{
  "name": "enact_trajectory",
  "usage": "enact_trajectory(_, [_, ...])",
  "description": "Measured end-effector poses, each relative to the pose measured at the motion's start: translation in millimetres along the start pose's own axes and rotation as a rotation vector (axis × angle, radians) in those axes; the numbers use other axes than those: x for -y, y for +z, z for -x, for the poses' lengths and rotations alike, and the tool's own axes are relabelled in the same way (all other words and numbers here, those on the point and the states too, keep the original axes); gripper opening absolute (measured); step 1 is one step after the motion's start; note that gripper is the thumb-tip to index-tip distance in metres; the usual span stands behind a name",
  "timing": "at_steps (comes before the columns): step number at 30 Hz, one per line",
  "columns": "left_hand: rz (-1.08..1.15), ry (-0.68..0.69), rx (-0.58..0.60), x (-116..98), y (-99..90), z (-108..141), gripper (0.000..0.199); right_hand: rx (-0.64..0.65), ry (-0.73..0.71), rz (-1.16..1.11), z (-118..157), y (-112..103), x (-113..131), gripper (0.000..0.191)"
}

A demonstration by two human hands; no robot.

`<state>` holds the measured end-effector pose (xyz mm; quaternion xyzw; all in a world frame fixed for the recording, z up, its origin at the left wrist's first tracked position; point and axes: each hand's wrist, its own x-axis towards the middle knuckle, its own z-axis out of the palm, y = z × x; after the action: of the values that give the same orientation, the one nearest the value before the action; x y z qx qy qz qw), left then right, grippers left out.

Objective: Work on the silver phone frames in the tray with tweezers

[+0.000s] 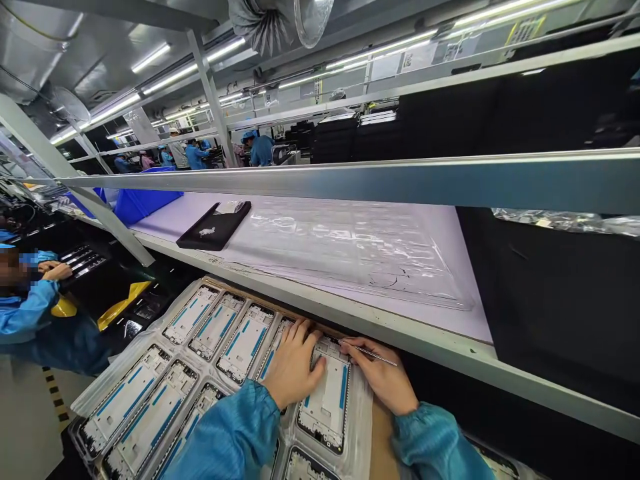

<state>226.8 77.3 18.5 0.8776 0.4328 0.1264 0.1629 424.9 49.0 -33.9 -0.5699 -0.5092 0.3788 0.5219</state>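
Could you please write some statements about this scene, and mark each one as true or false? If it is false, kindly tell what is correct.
1. The right hand holds a thin metal tool. True.
2. The left hand grips a screwdriver. False: it lies over the white frames, with no tool visible in it.
3. The white frames carry blue strips. True.
4. The black tray lies to the right of the clear plastic. False: it lies to the left.
5. The co-worker at the left edge has blue sleeves. True.
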Motion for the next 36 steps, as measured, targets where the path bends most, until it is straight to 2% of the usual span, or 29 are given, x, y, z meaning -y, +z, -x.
enact_trajectory(5, [-0.052,0.025,-0.013,2.4,2.8,0.3,0.044,0.002,-0.037,0.014,0.3,0.3,2.0,0.047])
enact_trajectory(9, [-0.101,0.050,-0.022,2.2,4.0,1.2,0.043,0.002,-0.075,0.049,-0.1,0.8,5.1,0.038])
enact_trajectory(16, [-0.299,0.057,0.032,-8.9,-0.2,-2.6,0.044,-0.046,-0.129,0.102,2.0,1.0,6.7,0.030])
enact_trajectory(21, [-0.384,0.049,0.042,-15.0,5.2,-4.4,0.048,-0.077,-0.166,0.118,6.2,2.2,6.1,0.027])
enact_trajectory(28, [-0.412,0.060,0.002,-13.7,10.4,-1.5,0.048,-0.142,-0.271,0.107,9.8,5.7,1.1,0.022])
enact_trajectory(36, [-0.402,0.053,-0.001,-12.8,11.3,-2.4,0.047,-0.165,-0.244,0.049,9.7,8.7,8.9,0.023])
